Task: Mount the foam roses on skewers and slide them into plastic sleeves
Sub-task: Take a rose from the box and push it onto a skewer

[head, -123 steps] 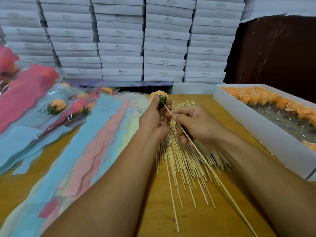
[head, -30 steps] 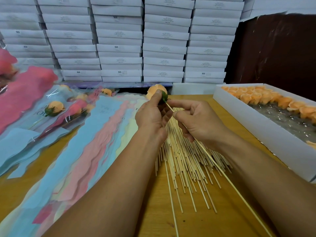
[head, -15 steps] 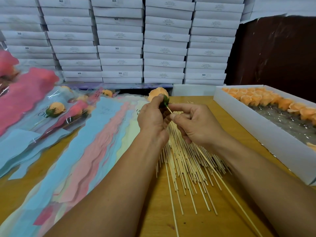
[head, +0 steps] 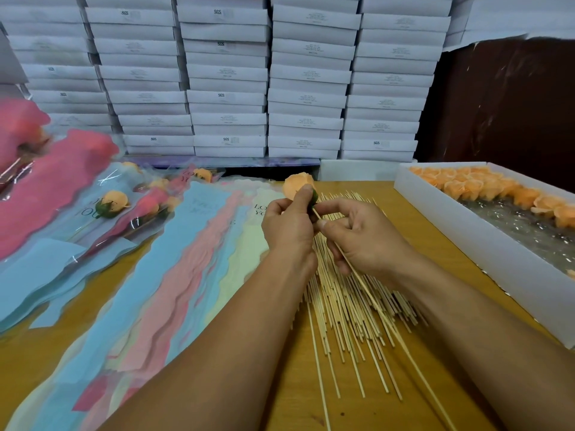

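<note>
Rose: pale orange foam rose with a green base (head: 298, 184), held up above the far end of the skewer pile, at the middle of the wooden table.
Left hand: left hand (head: 287, 227), fingers curled round the rose's green base, thumb pressed against the side of the bloom.
Skewer: thin pale bamboo skewer (head: 367, 287), upper end at the rose's green base, shaft slanting down to the right across the pile toward the near edge.
Right hand: right hand (head: 362, 241), thumb and forefinger pinching the skewer just below the rose, other fingers curled under the shaft.
Skewer pile: loose fan of bare bamboo skewers (head: 345, 309), spread flat on the table under both hands and forearms.
Sleeves: overlapping flat plastic sleeves in blue, pink and pale yellow (head: 174, 275), laid in a long spread just left of the skewers; printed lettering partly readable near the left hand.
Finished stems: sleeved orange roses on skewers (head: 112, 204), lying at far left on more blue and pink sleeves.
Rose box: long white open box of orange foam roses (head: 485, 244), along the right edge of the table, roses crowded at its far end.
Table: yellow-brown wooden tabletop (head: 311, 399).
Backdrop: stacked flat white cartons (head: 230, 88) in columns behind the table, dark brown wall at right.
</note>
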A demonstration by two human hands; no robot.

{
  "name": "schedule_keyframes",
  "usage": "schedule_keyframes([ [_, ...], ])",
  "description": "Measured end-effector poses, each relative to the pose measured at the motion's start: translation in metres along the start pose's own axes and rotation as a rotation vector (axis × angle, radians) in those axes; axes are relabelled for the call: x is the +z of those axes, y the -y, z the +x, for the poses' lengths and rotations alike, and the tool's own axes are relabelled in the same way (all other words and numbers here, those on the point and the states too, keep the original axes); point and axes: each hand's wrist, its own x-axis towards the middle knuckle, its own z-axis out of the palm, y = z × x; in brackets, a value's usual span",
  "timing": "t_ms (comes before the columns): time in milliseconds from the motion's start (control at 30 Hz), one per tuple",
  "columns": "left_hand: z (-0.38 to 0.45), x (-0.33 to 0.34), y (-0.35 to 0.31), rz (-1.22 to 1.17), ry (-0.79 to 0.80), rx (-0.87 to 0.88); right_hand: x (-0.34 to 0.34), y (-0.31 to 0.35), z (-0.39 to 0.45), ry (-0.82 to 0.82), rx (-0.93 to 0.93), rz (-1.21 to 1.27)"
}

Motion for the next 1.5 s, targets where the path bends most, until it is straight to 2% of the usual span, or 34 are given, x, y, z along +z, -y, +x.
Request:
schedule_keyframes([
  [100,-0.004,0.002,-0.001,0.049,0.051,-0.023,-0.004,-0.002,0.002,-0.011,0.018,0.061],
  [167,-0.005,0.002,0.000,0.169,0.048,0.042,-0.006,-0.003,0.004,-0.017,0.036,0.096],
  [267,-0.005,0.001,0.003,0.533,-0.002,0.203,-0.008,-0.008,0.006,-0.038,0.075,0.131],
  [367,-0.007,0.005,0.002,0.846,0.037,0.309,-0.011,-0.013,0.010,-0.058,0.104,0.160],
  [600,-0.005,0.013,-0.016,1.560,0.241,0.356,-0.014,-0.025,0.014,-0.070,0.167,0.096],
  [767,-0.001,0.013,-0.041,1.899,0.386,0.392,-0.016,-0.023,0.012,-0.083,0.178,0.109],
  [867,0.009,0.011,-0.067,1.908,0.524,0.226,-0.017,-0.022,0.012,-0.091,0.194,0.110],
  [933,0.020,0.004,-0.088,1.752,0.583,0.062,-0.018,-0.021,0.013,-0.088,0.204,0.105],
  [1000,0.030,-0.004,-0.107,1.633,0.594,0.012,-0.019,-0.021,0.013,-0.080,0.202,0.104],
  [1100,0.052,-0.023,-0.130,1.653,0.580,0.069,-0.020,-0.021,0.013,-0.078,0.204,0.113],
  [1167,0.068,-0.043,-0.140,1.843,0.546,0.182,-0.020,-0.021,0.013,-0.076,0.208,0.119],
  [1267,0.091,-0.085,-0.139,2.185,0.370,0.439,-0.020,-0.021,0.013,-0.075,0.204,0.120],
  [1367,0.108,-0.134,-0.126,2.322,0.283,0.459,-0.019,-0.021,0.013,-0.072,0.202,0.120],
  [1500,0.119,-0.165,-0.110,2.250,0.241,0.388,-0.019,-0.020,0.012,-0.064,0.199,0.109],
])
